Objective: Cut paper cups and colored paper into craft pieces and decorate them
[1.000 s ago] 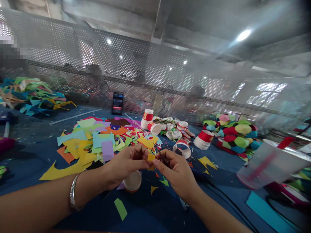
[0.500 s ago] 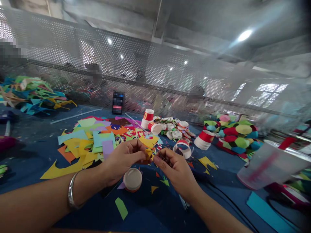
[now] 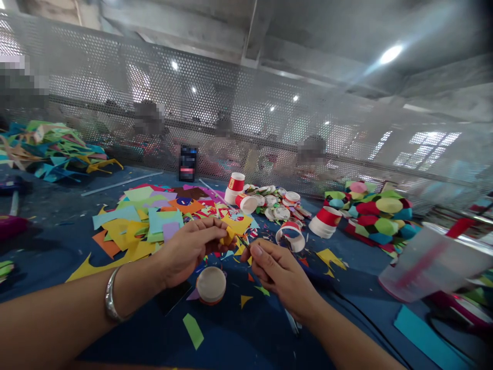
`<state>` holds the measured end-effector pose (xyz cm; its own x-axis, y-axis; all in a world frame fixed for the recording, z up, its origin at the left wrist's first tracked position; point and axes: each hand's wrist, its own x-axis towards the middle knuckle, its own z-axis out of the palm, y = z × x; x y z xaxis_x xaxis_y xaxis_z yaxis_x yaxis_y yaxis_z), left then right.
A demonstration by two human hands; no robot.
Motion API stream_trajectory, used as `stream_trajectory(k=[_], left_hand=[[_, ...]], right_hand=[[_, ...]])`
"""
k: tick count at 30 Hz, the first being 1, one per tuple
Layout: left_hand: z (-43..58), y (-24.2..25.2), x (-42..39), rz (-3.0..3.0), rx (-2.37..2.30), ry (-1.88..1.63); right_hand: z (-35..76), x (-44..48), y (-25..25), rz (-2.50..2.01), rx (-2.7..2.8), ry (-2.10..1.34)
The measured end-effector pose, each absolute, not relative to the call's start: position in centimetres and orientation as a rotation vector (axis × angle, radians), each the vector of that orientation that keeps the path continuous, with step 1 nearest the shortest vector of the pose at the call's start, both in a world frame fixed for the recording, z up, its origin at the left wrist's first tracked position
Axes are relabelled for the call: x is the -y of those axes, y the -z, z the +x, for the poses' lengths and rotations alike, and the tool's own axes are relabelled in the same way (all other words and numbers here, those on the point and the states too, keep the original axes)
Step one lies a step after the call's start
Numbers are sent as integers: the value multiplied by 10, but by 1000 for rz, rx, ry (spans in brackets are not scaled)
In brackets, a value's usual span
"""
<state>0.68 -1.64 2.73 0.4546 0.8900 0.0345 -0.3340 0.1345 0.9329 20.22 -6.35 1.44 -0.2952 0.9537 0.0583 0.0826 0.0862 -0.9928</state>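
Observation:
My left hand (image 3: pixel 192 246), with a silver bangle at the wrist, pinches a small yellow paper piece (image 3: pixel 228 236) between thumb and fingers. My right hand (image 3: pixel 273 267) is closed round small scissors (image 3: pixel 244 241), whose thin dark blades point at the paper; the handles are mostly hidden by the fingers. Just below the hands stands a small paper cup (image 3: pixel 211 285), its pale round end facing up. A pile of coloured paper pieces (image 3: pixel 131 226) lies beyond my left forearm. Around the cup are scraps, among them a green strip (image 3: pixel 193 331).
Red-and-white paper cups (image 3: pixel 325 222) and a heap of round discs (image 3: pixel 275 203) lie farther back. At right are colourful paper balls (image 3: pixel 375 210), a translucent plastic cup (image 3: pixel 431 264) and a black cable (image 3: pixel 364 318). A phone (image 3: pixel 188 163) leans against the perforated screen (image 3: pixel 231 103).
My left hand has turned a little, and the yellow piece shows more fully. The right hand has shifted slightly down and right, with the blade tips now clearer beside the paper.

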Motion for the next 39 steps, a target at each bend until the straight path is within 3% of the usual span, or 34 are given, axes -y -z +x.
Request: stream_trajectory(k=[18,30,39], left_hand=[[5,-25,15,1269,-611,-1021],[5,-21,14,1348,-667,-1097],[12,-18,24,1297,-563,-1017]], right_hand=[[202,64,-16,-1075,1467,-1387],[205,65,-16,-1171,1695,-948],[204,67,-18,-1183,1788,-891]])
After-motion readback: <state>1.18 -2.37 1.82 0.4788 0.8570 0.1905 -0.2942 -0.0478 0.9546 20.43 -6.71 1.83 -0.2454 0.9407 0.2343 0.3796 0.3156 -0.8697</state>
